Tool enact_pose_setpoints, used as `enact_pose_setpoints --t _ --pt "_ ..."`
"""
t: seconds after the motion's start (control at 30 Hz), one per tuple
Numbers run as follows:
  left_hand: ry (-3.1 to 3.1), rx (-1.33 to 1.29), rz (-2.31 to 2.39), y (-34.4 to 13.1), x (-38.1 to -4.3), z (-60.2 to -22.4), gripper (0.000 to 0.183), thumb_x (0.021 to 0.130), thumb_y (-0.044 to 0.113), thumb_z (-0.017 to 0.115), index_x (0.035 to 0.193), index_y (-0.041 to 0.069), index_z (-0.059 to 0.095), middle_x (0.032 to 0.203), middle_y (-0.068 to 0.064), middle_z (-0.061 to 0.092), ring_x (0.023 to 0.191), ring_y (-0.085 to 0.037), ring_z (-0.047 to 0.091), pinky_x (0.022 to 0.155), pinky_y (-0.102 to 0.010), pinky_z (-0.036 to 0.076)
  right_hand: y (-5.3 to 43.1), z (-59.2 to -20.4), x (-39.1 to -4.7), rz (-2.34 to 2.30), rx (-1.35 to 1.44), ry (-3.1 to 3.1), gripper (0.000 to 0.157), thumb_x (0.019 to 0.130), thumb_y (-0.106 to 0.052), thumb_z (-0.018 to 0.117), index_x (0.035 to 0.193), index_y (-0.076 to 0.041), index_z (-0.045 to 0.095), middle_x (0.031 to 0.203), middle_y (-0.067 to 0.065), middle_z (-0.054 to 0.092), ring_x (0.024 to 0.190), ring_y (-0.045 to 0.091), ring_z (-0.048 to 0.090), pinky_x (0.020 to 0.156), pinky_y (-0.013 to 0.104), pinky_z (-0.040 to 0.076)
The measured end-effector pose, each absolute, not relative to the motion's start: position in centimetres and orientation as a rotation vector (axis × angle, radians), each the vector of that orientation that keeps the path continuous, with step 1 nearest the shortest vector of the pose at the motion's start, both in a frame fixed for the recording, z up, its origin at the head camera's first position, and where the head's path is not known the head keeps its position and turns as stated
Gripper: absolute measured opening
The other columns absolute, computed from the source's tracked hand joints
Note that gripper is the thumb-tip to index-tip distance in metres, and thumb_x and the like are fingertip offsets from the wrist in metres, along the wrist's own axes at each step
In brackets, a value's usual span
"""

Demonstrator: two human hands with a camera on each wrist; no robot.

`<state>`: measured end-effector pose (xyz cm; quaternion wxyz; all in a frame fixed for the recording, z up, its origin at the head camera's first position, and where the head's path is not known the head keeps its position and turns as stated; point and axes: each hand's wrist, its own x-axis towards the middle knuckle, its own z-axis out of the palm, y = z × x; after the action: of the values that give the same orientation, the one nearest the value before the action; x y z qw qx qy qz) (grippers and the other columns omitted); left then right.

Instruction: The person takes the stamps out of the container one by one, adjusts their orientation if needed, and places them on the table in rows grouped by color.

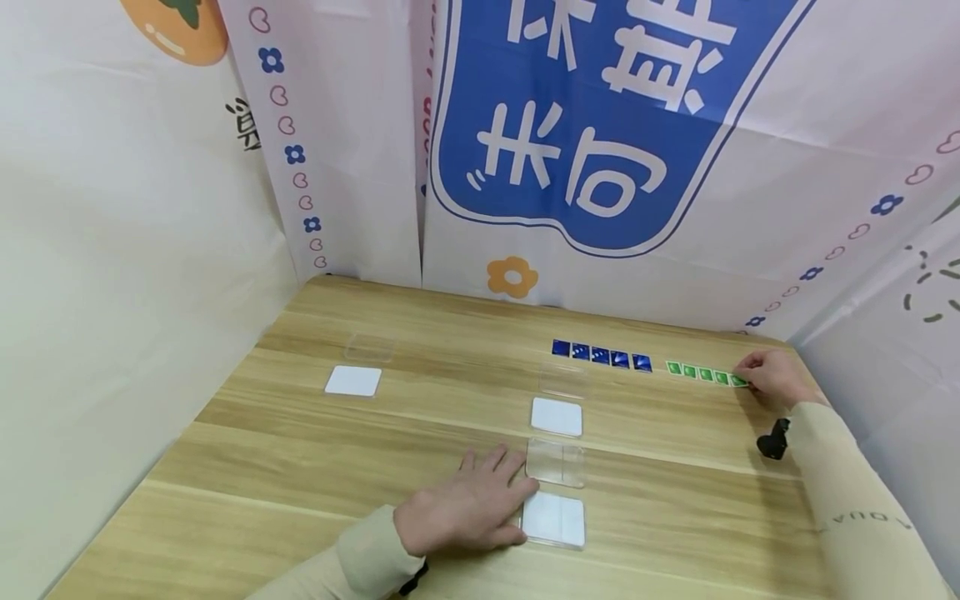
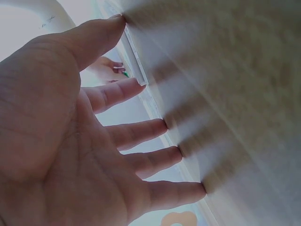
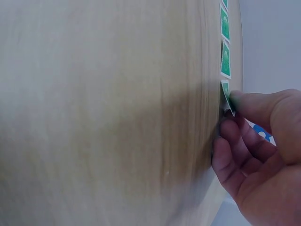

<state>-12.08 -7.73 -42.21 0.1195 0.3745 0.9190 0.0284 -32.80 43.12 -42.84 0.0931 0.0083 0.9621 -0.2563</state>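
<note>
At the right end of a row of small green cards [image 1: 697,372], my right hand [image 1: 776,377] pinches the last green card [image 3: 225,94]. The right wrist view shows the thumb on its face, with one edge tilted up off the table and the other fingers curled below. My left hand [image 1: 472,502] rests palm down with fingers spread, its fingertips on the tabletop. Thumb and index finger lie at the left edge of a clear case with a white insert [image 1: 553,518]. Just beyond is a transparent lid [image 1: 555,462].
A row of dark blue cards [image 1: 600,355] lies left of the green ones. Another white-filled case [image 1: 557,416] and a clear lid [image 1: 566,381] lie mid-table; a similar case [image 1: 353,381] and lid [image 1: 370,347] sit at left. Printed sheets [image 1: 360,167] hang behind the wooden table [image 1: 300,467].
</note>
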Motion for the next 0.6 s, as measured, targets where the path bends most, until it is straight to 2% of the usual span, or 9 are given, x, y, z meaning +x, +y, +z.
enact_pose_setpoints --t 0.6 --pt "2.681 1.094 0.087 -7.70 -11.96 -41.94 0.056 0.092 0.055 0.059 0.139 0.028 0.044 0.155 -0.011 0.033 0.143 -0.038 0.035 0.102 -0.064 0.042 43.33 -43.80 -33.24 -0.683 0.066 2.944 0.027 0.096 -0.017 0.057 0.103 0.009 0.063 0.079 0.012 0.063 0.070 0.019 0.054 0.059 0.028 0.042"
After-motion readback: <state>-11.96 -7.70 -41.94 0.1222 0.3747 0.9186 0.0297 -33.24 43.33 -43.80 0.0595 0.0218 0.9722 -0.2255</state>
